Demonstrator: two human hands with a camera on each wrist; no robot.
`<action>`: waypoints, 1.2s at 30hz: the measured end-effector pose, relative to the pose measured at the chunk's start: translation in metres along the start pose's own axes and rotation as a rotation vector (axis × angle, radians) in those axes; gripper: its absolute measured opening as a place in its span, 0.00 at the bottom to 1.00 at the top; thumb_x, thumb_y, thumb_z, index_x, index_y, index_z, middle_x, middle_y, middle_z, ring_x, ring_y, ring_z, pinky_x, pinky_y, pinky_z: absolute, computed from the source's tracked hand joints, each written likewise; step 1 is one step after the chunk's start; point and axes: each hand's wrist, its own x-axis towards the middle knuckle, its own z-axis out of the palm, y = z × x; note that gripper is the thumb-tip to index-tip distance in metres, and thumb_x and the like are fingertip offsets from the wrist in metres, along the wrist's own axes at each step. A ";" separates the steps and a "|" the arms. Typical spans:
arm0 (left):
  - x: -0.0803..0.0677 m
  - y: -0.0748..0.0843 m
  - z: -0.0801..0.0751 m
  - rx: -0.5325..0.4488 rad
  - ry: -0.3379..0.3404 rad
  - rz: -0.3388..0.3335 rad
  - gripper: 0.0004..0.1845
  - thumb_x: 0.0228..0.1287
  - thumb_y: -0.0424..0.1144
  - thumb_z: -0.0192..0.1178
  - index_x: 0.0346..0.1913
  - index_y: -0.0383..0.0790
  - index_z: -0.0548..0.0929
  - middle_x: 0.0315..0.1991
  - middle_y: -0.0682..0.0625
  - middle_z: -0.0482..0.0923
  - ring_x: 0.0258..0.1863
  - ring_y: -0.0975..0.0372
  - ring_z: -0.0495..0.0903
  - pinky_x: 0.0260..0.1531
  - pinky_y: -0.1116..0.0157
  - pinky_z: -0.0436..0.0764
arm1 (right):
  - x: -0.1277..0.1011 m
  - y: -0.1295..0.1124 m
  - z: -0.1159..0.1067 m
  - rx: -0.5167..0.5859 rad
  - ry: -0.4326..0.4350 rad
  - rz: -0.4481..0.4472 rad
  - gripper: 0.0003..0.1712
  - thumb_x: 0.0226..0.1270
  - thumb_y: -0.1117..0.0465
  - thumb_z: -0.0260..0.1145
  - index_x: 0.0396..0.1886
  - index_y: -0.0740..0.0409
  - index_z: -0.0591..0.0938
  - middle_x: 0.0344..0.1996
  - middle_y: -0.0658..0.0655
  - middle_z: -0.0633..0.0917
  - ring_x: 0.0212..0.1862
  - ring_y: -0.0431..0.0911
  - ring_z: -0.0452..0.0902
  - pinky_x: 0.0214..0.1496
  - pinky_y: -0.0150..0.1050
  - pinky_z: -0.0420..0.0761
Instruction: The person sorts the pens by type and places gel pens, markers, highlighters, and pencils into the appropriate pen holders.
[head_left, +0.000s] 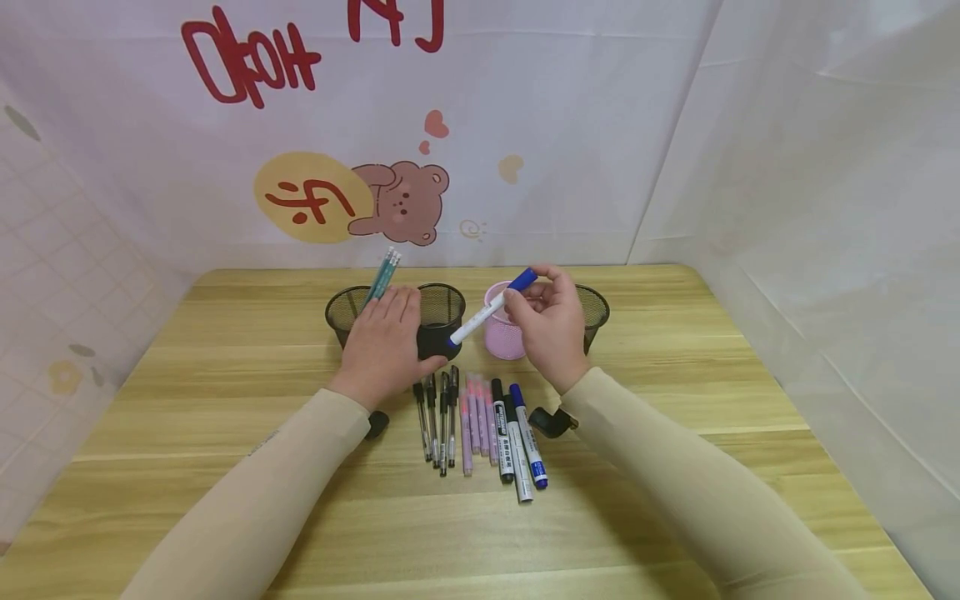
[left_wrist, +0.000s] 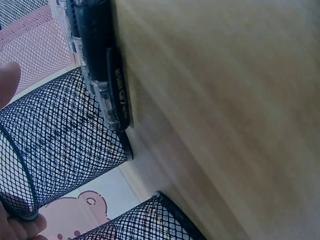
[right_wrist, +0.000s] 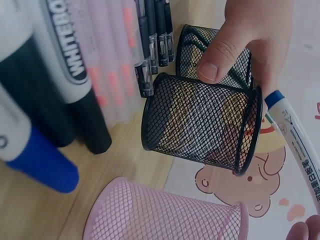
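My left hand (head_left: 384, 343) grips a black mesh pen cup (head_left: 441, 304). Its thumb lies along the cup's side in the right wrist view, and fingertips (left_wrist: 27, 227) curl at the rim in the left wrist view. Between thumb and fingers, my right hand (head_left: 553, 329) pinches a white whiteboard marker (head_left: 483, 315). The blue cap points up and right. The marker slants down to the left, its blue lower end over the gripped cup in the head view. In the right wrist view that end (right_wrist: 274, 99) is right at the cup's rim.
Left of the gripped cup, another black mesh cup (head_left: 341, 310) holds green pencils (head_left: 384, 273). A pink mesh cup (head_left: 504, 340) and a further black cup (head_left: 597, 310) stand right. In front lie black pens (head_left: 442, 425), pink highlighters (head_left: 480, 421) and several markers (head_left: 517, 454).
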 end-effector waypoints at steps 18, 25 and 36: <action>0.000 0.003 -0.002 -0.001 -0.007 0.000 0.64 0.61 0.74 0.64 0.82 0.29 0.54 0.83 0.35 0.57 0.83 0.42 0.57 0.83 0.44 0.56 | 0.010 0.006 0.022 0.098 0.117 -0.009 0.23 0.72 0.71 0.67 0.62 0.65 0.71 0.38 0.56 0.84 0.33 0.39 0.85 0.40 0.31 0.89; 0.000 0.002 -0.002 0.001 -0.009 0.000 0.64 0.61 0.75 0.64 0.82 0.29 0.54 0.83 0.35 0.57 0.83 0.42 0.56 0.83 0.44 0.57 | 0.012 0.010 0.027 0.078 0.132 0.017 0.23 0.73 0.70 0.66 0.63 0.62 0.71 0.40 0.59 0.85 0.33 0.39 0.85 0.41 0.31 0.89; 0.000 0.002 -0.003 -0.006 -0.005 0.000 0.64 0.61 0.74 0.65 0.82 0.29 0.54 0.82 0.35 0.57 0.83 0.42 0.56 0.82 0.44 0.57 | 0.011 0.014 0.033 0.073 0.121 0.025 0.23 0.71 0.72 0.67 0.61 0.61 0.71 0.40 0.61 0.85 0.36 0.51 0.87 0.41 0.36 0.90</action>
